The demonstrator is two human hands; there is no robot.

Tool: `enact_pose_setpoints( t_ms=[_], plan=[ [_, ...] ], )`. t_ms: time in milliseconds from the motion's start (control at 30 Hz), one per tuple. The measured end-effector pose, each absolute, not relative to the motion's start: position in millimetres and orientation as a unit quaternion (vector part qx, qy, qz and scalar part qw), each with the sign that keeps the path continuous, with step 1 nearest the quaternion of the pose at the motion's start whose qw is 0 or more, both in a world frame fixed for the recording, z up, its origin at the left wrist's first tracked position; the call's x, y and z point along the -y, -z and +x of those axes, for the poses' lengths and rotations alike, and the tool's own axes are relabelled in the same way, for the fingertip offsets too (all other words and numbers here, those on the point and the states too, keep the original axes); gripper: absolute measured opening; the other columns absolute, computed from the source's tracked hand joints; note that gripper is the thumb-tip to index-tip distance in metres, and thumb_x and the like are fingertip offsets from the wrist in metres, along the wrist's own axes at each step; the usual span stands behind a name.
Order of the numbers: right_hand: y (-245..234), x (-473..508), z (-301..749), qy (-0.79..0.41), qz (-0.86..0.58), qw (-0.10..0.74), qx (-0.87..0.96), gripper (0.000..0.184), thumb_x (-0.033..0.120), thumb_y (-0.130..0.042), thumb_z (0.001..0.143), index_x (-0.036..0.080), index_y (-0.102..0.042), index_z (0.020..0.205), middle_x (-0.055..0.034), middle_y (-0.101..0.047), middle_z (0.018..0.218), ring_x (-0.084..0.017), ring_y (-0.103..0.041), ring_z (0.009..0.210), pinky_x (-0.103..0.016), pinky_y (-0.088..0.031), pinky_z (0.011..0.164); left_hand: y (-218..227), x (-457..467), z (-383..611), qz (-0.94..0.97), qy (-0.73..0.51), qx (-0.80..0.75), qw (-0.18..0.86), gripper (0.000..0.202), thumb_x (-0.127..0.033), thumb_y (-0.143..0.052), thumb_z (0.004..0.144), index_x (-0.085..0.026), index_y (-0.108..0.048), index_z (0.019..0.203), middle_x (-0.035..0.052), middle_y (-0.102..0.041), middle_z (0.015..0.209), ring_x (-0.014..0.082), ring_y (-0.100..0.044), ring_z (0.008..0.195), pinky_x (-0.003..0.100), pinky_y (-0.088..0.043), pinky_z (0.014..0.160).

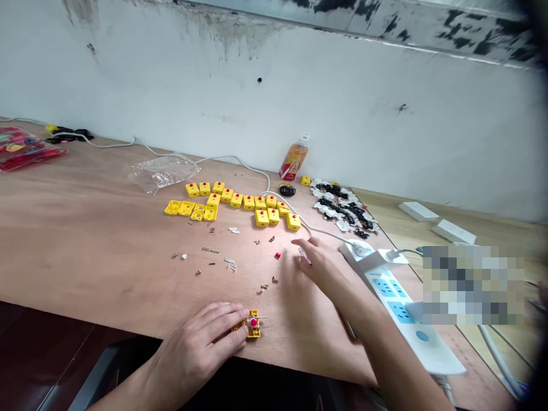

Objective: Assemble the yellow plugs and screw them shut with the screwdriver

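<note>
My left hand (205, 337) rests at the table's front edge, its fingers closed on an open yellow plastic casing (254, 333). A red button (254, 322) sits inside the casing, and a thin pale metal strip (262, 317) sticks out to its right. My right hand (317, 260) hovers over the table on the right, index finger stretched out and apart from the thumb. Nothing can be made out between them. Just left of it lies a loose red button (278, 256). Small brass-coloured parts (274, 279) and screws (272, 239) lie between the hands and the yellow boxes.
Several yellow boxes with red buttons (261, 218) stand in rows behind, beside open yellow shells (185, 209). A bottle (294, 160), a black round object (287, 190) and a heap of black and white parts (342, 205) are farther back. A power strip (411, 319) lies right.
</note>
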State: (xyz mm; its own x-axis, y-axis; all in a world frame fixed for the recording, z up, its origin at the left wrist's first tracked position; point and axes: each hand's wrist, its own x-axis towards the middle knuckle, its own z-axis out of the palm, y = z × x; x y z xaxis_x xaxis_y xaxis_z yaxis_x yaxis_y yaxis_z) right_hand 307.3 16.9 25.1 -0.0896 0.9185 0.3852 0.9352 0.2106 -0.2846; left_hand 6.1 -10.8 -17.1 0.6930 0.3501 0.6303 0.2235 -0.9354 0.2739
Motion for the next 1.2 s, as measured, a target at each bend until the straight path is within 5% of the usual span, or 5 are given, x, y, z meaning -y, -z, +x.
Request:
enact_pose_setpoints(
  t_ms=[133,267,767,1200],
  plan=[
    [-47,-23,306,-0.012,-0.633,0.365,0.683,0.026,0.026,-0.057,0.095,0.024,-0.071,0.117,-0.0081,-0.069,0.11,-0.019,-0.071,0.085,-0.033,-0.065,0.069,16,11,5,0.914,-0.366,-0.149,0.093,0.023,-0.013,-0.049,0.106,-0.011,-0.07,0.115,0.0118,-0.078,0.114,0.0243,-0.074,0.109,0.038,-0.062,0.098],
    [-41,-29,306,-0.054,-0.629,0.469,0.618,0.023,0.033,-0.064,0.093,0.024,-0.069,0.113,-0.0075,-0.068,0.108,-0.021,-0.071,0.093,-0.03,-0.064,0.061,16,11,3,0.916,-0.36,-0.146,0.099,0.026,-0.013,-0.046,0.107,-0.011,-0.07,0.116,0.0094,-0.078,0.114,0.0246,-0.074,0.11,0.037,-0.062,0.097],
    [-29,-84,288,-0.106,-0.579,0.525,0.614,0.016,0.027,-0.063,0.09,0.023,-0.062,0.105,-0.0047,-0.068,0.105,-0.018,-0.067,0.091,-0.033,-0.059,0.074,19,10,3,0.915,-0.362,-0.143,0.106,0.023,-0.012,-0.049,0.106,-0.012,-0.07,0.117,0.0103,-0.077,0.115,0.0258,-0.073,0.109,0.038,-0.061,0.096],
    [-27,-79,288,-0.12,-0.563,0.539,0.615,0.018,0.028,-0.066,0.091,0.025,-0.065,0.108,-0.0046,-0.067,0.106,-0.019,-0.067,0.094,-0.028,-0.056,0.059,18,8,4,0.914,-0.354,-0.139,0.142,0.025,-0.013,-0.048,0.106,-0.013,-0.068,0.121,0.0096,-0.075,0.118,0.0254,-0.07,0.112,0.039,-0.061,0.096]
  ],
)
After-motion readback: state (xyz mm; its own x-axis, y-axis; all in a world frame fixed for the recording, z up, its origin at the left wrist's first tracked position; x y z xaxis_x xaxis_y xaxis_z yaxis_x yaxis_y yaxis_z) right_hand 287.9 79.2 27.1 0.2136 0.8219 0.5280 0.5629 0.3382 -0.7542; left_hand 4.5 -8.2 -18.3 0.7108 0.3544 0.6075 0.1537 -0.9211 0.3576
